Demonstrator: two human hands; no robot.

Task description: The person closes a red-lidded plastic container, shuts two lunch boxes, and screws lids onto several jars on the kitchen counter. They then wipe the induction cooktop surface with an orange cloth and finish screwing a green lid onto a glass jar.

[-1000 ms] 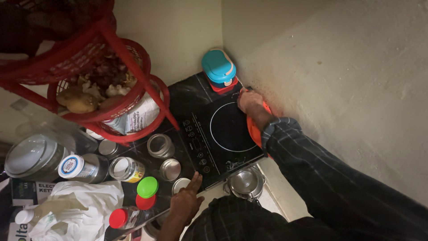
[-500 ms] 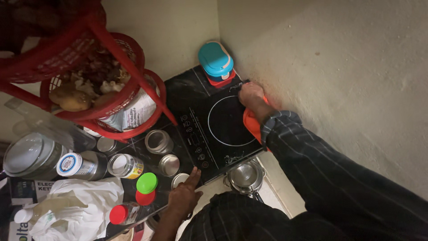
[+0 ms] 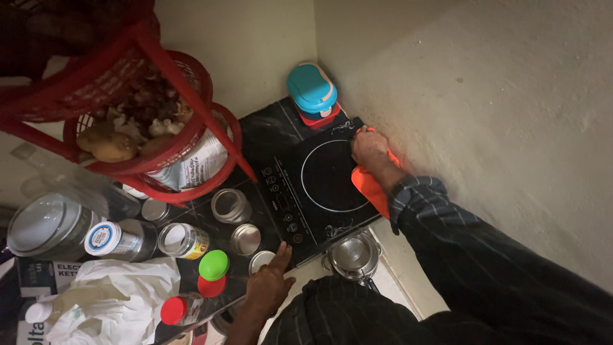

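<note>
right hand (image 3: 369,147) clamped on orange cloth (image 3: 372,186), pressed flat at cooktop (image 3: 319,182) right edge by wall | cloth long axis runs along that edge, trailing toward wrist | left hand (image 3: 268,287) fingers apart, braced at tabletop front, well apart from cloth

One black induction cooktop (image 3: 319,182), one orange cloth (image 3: 373,188), one teal-lidded box (image 3: 311,88), two hands, one red tiered rack (image 3: 147,96), one green lid (image 3: 213,264), two red lids, one white plastic bag (image 3: 121,294).
</note>
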